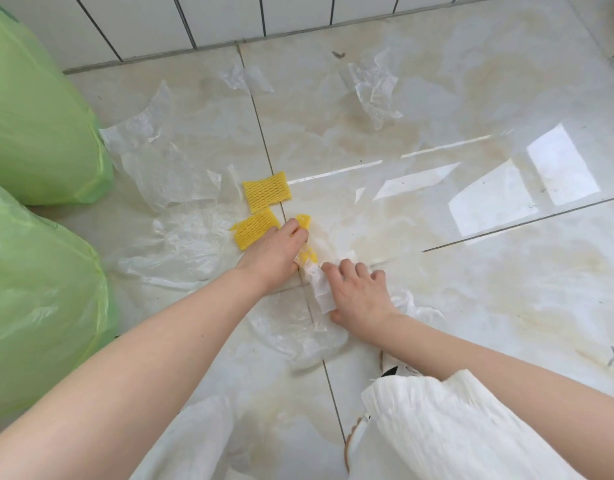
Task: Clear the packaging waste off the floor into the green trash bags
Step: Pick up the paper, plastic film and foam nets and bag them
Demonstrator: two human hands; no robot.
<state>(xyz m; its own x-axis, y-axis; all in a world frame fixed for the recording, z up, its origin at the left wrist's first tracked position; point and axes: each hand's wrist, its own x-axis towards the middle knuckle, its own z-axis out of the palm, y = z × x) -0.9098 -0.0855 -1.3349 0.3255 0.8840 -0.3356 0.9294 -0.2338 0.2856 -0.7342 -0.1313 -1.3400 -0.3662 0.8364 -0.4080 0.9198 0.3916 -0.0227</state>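
Two full green trash bags stand at the left, one far and one near. Clear plastic sheets and yellow foam nets lie on the tiled floor. One yellow net lies flat, a second sits just below it. My left hand is closed on a third yellow net, which sticks out above and below the fingers. My right hand presses down on a strip of white plastic wrap, fingers curled over it.
More crumpled clear plastic lies at the far side and near my feet. A white tiled wall runs along the back. My white trousers and a shoe fill the bottom.
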